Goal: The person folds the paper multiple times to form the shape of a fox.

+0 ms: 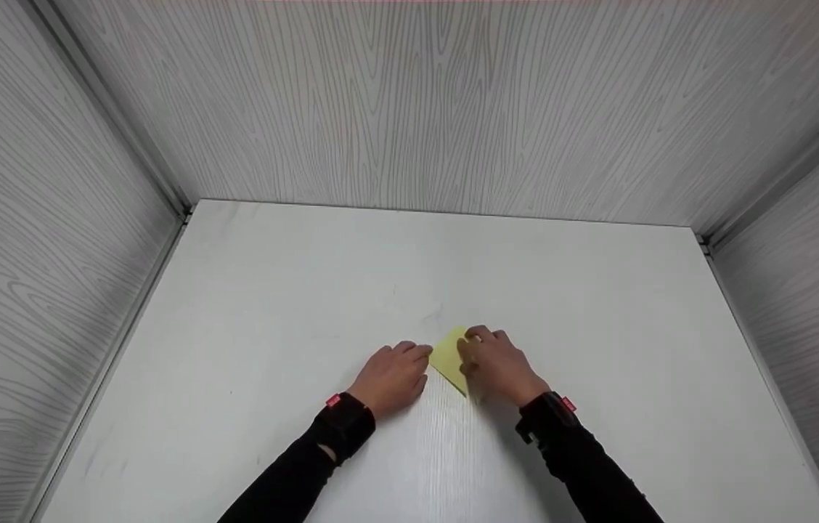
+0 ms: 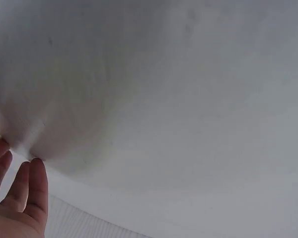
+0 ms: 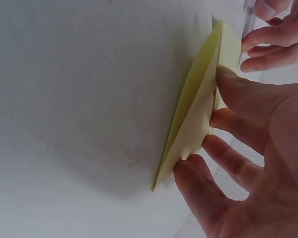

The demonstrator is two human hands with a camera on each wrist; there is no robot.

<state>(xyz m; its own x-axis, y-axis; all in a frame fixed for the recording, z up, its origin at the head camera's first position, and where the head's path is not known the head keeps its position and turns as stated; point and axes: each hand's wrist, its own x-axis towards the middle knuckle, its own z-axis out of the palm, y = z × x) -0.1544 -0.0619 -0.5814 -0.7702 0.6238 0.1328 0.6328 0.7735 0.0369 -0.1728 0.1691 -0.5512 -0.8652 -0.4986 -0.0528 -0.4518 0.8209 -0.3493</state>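
Observation:
A folded piece of yellow paper [image 1: 449, 357] lies on the white table, one corner pointing toward the left hand. In the right wrist view, the folded paper [image 3: 191, 116] has a loose layer standing a little apart on one side. My right hand [image 1: 498, 367] rests over its right part, with spread, slightly bent fingers and thumb touching the paper. Beside the left corner is my left hand [image 1: 391, 378], a fingertip touching the paper's edge. In the left wrist view, the left hand's fingers [image 2: 38, 183] are slightly bent, tips near the tabletop.
The white tabletop [image 1: 293, 283] spreads around the hands. Grey wood-grain panels stand at the back [image 1: 409, 109], the left side [image 1: 32, 218] and the right side [image 1: 809, 276]. Each wrist wears a black band, the left band [image 1: 344, 425] and the right band [image 1: 547, 415].

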